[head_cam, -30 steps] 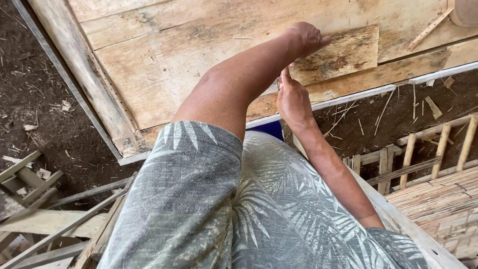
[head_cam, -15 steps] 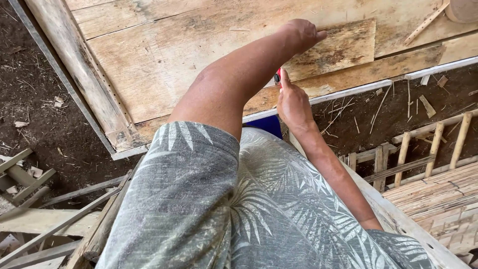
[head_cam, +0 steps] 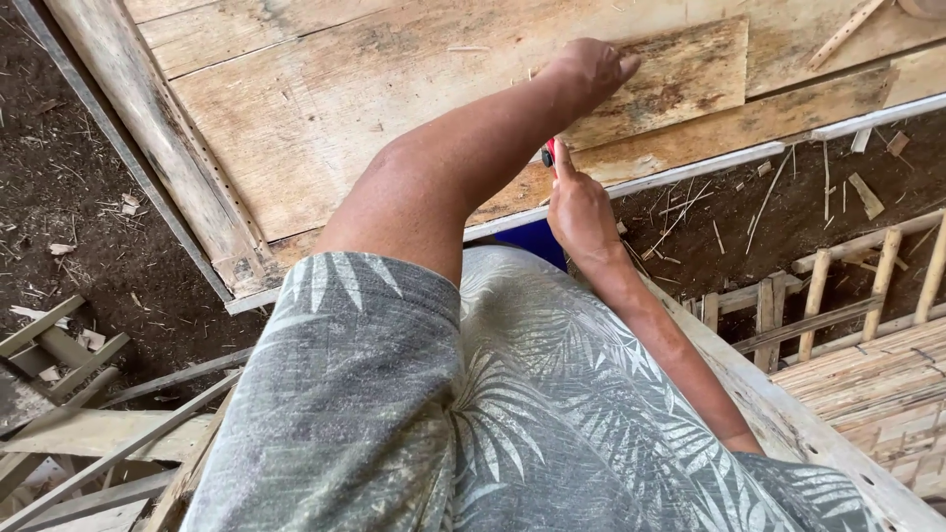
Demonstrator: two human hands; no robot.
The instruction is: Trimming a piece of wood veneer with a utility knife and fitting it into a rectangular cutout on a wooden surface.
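Up near the top, the left hand (head_cam: 591,69) lies flat on a thin, worn rectangle of pale wood (head_cam: 680,74). Its fingers are stretched out and press down on the piece; they do not curl around anything. That thin piece lies on top of a big panel of light wooden boards (head_cam: 325,118).

Just below, the right hand (head_cam: 579,207) is curled around a small red and black tool (head_cam: 548,152). Only the tip of the tool shows above the fingers, so I cannot tell what kind of tool it is. The tip sits near the lower edge of the big panel, close under the left arm.

The left arm crosses in front and hides part of the panel and part of the right hand. A grey shirt with a leaf print (head_cam: 473,414) fills the bottom of the view and hides what is under it. A bit of something blue (head_cam: 537,238) peeks out beside the right wrist.

Dark soil with chips and splinters (head_cam: 778,207) lies to the right. A frame of bamboo slats (head_cam: 838,296) sits at the far right. Loose grey wood strips (head_cam: 69,433) lie on the dirt at the lower left.
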